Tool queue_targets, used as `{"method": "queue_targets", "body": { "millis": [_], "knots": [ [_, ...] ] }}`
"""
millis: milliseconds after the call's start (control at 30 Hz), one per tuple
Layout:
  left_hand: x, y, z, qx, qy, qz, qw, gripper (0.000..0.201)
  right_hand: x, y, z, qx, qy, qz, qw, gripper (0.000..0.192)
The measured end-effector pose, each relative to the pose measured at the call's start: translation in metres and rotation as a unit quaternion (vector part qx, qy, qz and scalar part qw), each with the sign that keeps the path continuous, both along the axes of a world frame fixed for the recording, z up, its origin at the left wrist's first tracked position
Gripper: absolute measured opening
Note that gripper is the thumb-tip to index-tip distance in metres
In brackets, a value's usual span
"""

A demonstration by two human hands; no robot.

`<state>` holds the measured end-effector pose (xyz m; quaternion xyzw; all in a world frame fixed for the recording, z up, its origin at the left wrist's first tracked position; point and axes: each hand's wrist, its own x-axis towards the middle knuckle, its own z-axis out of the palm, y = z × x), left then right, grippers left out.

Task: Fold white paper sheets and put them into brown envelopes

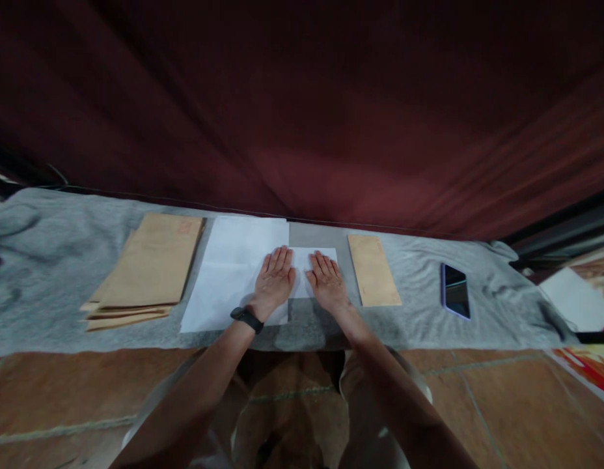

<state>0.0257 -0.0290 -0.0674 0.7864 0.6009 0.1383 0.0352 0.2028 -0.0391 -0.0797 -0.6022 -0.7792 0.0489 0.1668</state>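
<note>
On the grey cloth, a stack of brown envelopes lies far left, just beside a pile of white sheets. The left hand and right hand press flat, fingers spread, on a small, probably folded white paper at the centre. Right of them lie a single brown envelope and a phone.

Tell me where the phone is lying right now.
In the head view the phone lies flat on the grey cloth, on the person's right, beyond the single brown envelope and well clear of the right hand.
</note>
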Motion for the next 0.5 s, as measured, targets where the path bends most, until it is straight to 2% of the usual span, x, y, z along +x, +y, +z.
{"method": "queue_targets", "body": {
  "millis": [200,333,400,500],
  "knots": [
    [-0.014,0.005,0.0,0.0,0.017,0.063,0.998,0.061,0.015,-0.002,0.002,0.003,-0.039,-0.036,0.999,0.054],
    [-0.011,0.007,0.003,0.031,0.016,0.095,0.995,0.061,0.023,-0.004,0.005,-0.006,-0.052,-0.06,0.997,0.054],
    [-0.001,0.005,0.005,0.053,0.004,0.082,0.995,0.061,0.024,-0.005,0.007,-0.01,-0.051,-0.065,0.997,0.054],
    [0.02,-0.001,0.005,0.065,-0.015,0.014,0.998,0.061,0.022,-0.005,0.012,-0.009,-0.037,-0.071,0.997,0.054]
  ]
}}
